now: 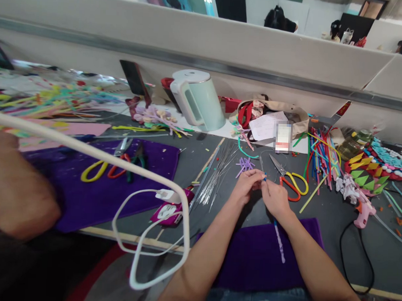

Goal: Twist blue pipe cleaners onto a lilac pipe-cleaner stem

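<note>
Close together over the grey tabletop, my left hand [248, 184] and my right hand [276, 199] pinch a small blue piece between their fingertips. Below my right hand hangs a thin stem [278, 242], blue at its upper part and pale lilac lower down. It seems to run up through that hand, though the fingers hide the join. A little pile of purple pieces [245, 165] lies just beyond my left hand. Scissors [288, 178] with yellow and red handles rest beside my right hand, blades pointing away. A purple cloth [249, 259] lies under my forearms.
A pale green kettle [208, 102] stands at the back. Thin wires [220, 173] lie left of my hands. Coloured sticks [322, 160] and a pink glue gun [364, 213] are on the right. At left are a white cable [88, 148] and another person's arm [19, 187].
</note>
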Motion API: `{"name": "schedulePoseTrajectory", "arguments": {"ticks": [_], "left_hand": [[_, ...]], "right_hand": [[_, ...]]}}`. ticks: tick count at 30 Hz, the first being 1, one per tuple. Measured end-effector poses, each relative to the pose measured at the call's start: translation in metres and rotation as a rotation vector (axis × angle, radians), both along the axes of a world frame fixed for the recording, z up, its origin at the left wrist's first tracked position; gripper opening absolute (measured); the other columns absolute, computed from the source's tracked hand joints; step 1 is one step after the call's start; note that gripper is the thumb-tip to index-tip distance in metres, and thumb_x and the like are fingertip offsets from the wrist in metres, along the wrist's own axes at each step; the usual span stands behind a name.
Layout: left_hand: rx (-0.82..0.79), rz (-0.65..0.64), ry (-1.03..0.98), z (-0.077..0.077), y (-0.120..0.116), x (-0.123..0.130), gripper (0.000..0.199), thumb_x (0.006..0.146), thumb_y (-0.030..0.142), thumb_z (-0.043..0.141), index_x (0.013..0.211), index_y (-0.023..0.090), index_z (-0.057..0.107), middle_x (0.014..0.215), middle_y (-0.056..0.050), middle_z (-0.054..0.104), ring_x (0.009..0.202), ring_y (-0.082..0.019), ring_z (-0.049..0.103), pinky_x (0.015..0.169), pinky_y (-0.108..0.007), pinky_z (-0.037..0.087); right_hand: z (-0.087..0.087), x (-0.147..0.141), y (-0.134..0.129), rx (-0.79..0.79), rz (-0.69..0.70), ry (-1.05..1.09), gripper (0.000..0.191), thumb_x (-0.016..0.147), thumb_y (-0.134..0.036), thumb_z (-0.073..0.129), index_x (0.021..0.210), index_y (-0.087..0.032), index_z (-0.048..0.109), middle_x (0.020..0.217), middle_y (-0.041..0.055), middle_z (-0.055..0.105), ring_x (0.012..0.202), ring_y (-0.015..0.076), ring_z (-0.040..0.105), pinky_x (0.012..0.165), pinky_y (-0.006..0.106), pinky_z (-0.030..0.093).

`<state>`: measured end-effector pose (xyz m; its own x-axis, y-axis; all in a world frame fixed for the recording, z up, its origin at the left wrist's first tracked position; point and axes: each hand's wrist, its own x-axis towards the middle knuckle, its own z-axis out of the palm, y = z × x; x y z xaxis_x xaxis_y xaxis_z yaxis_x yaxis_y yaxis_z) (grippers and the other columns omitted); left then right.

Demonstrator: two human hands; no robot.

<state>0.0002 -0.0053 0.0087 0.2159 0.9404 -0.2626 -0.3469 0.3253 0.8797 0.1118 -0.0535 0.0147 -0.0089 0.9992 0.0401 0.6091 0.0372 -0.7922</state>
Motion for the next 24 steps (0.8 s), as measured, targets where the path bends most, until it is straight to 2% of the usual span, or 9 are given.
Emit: {"name": "schedulePoseTrajectory", "arguments": {"ticks": [2, 5, 8, 10, 14, 16, 18, 21, 24], "left_hand": [[-0.027, 0.009, -0.058, 0.0, 0.001, -0.001, 0.019, 0.055, 0.024, 0.074, 0.061, 0.013, 0.06, 0.045, 0.005, 0.045, 0.038, -0.003, 0.034, 0.039, -0.018, 0.02], [-0.035, -0.012, -0.164, 0.001, 0.001, -0.002, 0.019, 0.056, 0.023, 0.074, 0.062, 0.013, 0.059, 0.048, 0.004, 0.048, 0.04, -0.004, 0.038, 0.041, -0.017, 0.026], [-0.01, -0.039, -0.205, 0.003, 0.0, -0.002, 0.019, 0.059, 0.021, 0.073, 0.059, 0.013, 0.056, 0.047, 0.005, 0.046, 0.041, -0.004, 0.039, 0.044, -0.017, 0.029], [0.005, -0.027, -0.193, 0.003, -0.001, -0.001, 0.018, 0.058, 0.02, 0.072, 0.058, 0.013, 0.055, 0.049, 0.004, 0.047, 0.042, -0.003, 0.039, 0.045, -0.017, 0.029], [0.012, 0.0, -0.109, 0.001, 0.0, -0.001, 0.017, 0.056, 0.02, 0.072, 0.059, 0.012, 0.057, 0.05, 0.004, 0.049, 0.042, -0.003, 0.037, 0.042, -0.017, 0.024], [0.02, -0.01, -0.06, -0.001, 0.001, -0.001, 0.018, 0.056, 0.023, 0.072, 0.059, 0.013, 0.057, 0.047, 0.005, 0.046, 0.039, -0.003, 0.033, 0.04, -0.018, 0.02], [0.036, -0.023, -0.021, -0.003, 0.001, -0.002, 0.017, 0.058, 0.025, 0.07, 0.06, 0.014, 0.058, 0.044, 0.006, 0.043, 0.037, -0.003, 0.032, 0.04, -0.019, 0.019], [0.081, -0.009, 0.051, -0.003, -0.001, -0.001, 0.015, 0.059, 0.024, 0.069, 0.059, 0.014, 0.057, 0.043, 0.006, 0.041, 0.037, -0.004, 0.032, 0.04, -0.019, 0.02], [0.139, 0.041, 0.146, -0.002, -0.002, 0.0, 0.013, 0.059, 0.022, 0.069, 0.059, 0.013, 0.06, 0.043, 0.006, 0.042, 0.038, -0.003, 0.032, 0.04, -0.019, 0.018]], "right_hand": [[0.002, 0.001, 0.003, -0.109, 0.093, 0.411, 0.036, 0.089, -0.038, 0.035, 0.073, -0.018, 0.061, 0.041, -0.0039, 0.042, 0.038, 0.0089, 0.038, 0.047, 0.021, 0.031], [0.005, 0.004, 0.007, -0.378, 0.235, 0.981, 0.043, 0.089, -0.043, 0.029, 0.073, -0.017, 0.059, 0.032, -0.0095, 0.027, 0.028, 0.0071, 0.017, 0.035, 0.02, 0.019], [0.006, 0.006, 0.007, -0.543, 0.358, 1.239, 0.037, 0.087, -0.042, 0.035, 0.075, -0.016, 0.058, 0.03, -0.0116, 0.021, 0.027, 0.0068, 0.011, 0.032, 0.02, 0.013], [0.004, 0.005, 0.007, -0.524, 0.356, 1.246, 0.032, 0.085, -0.04, 0.04, 0.076, -0.015, 0.059, 0.03, -0.0121, 0.021, 0.027, 0.0061, 0.011, 0.032, 0.019, 0.012], [-0.003, 0.001, 0.007, -0.306, 0.219, 0.915, 0.033, 0.086, -0.037, 0.039, 0.074, -0.014, 0.061, 0.032, -0.0113, 0.025, 0.028, 0.0056, 0.017, 0.033, 0.018, 0.016], [-0.004, 0.0, 0.007, -0.154, 0.162, 0.59, 0.036, 0.087, -0.034, 0.035, 0.072, -0.015, 0.061, 0.038, -0.0067, 0.039, 0.033, 0.007, 0.034, 0.039, 0.019, 0.026], [-0.003, 0.0, 0.006, -0.026, 0.123, 0.196, 0.036, 0.089, -0.029, 0.031, 0.075, -0.017, 0.062, 0.056, 0.0004, 0.058, 0.05, 0.0103, 0.053, 0.051, 0.02, 0.036], [0.003, 0.0, 0.001, 0.013, 0.077, -0.343, 0.034, 0.091, -0.026, 0.03, 0.089, -0.017, 0.062, 0.076, 0.008, 0.067, 0.069, 0.0166, 0.062, 0.063, 0.024, 0.04], [0.007, -0.001, -0.003, -0.012, 0.021, -0.581, 0.034, 0.092, -0.028, 0.029, 0.096, -0.014, 0.06, 0.072, 0.012, 0.066, 0.067, 0.0194, 0.063, 0.063, 0.026, 0.04]]}}
